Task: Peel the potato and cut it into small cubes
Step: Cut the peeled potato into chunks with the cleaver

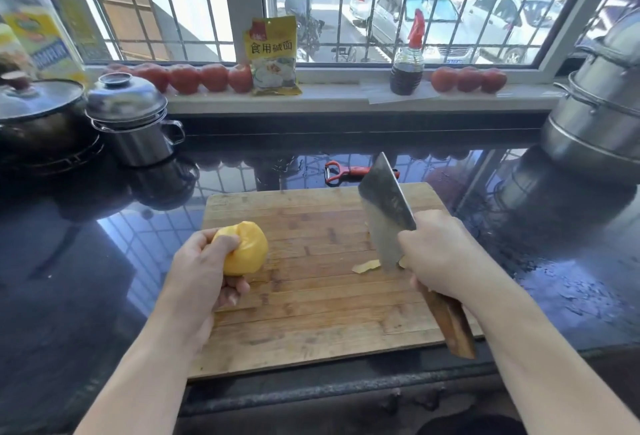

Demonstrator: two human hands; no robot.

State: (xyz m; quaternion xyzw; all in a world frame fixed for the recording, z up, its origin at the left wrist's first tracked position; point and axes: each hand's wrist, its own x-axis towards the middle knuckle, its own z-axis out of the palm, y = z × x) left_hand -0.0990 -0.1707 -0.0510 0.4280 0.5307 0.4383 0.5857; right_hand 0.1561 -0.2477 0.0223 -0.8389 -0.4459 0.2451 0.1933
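A peeled yellow potato [247,249] is gripped in my left hand [204,271], held just above the left part of the wooden cutting board [311,316]. My right hand [440,254] grips a cleaver [388,209] by its wooden handle, blade edge down on the board's right side. A small potato scrap [366,265] lies on the board beside the blade. A red peeler [341,171] lies on the dark counter behind the board.
A black glossy counter [86,261] surrounds the board. A small steel pot [135,122] and a lidded black pan [38,115] stand at the left, stacked steel steamers [595,98] at the right. Tomatoes [187,78], a yellow packet [273,56] and a sauce bottle [408,63] line the sill.
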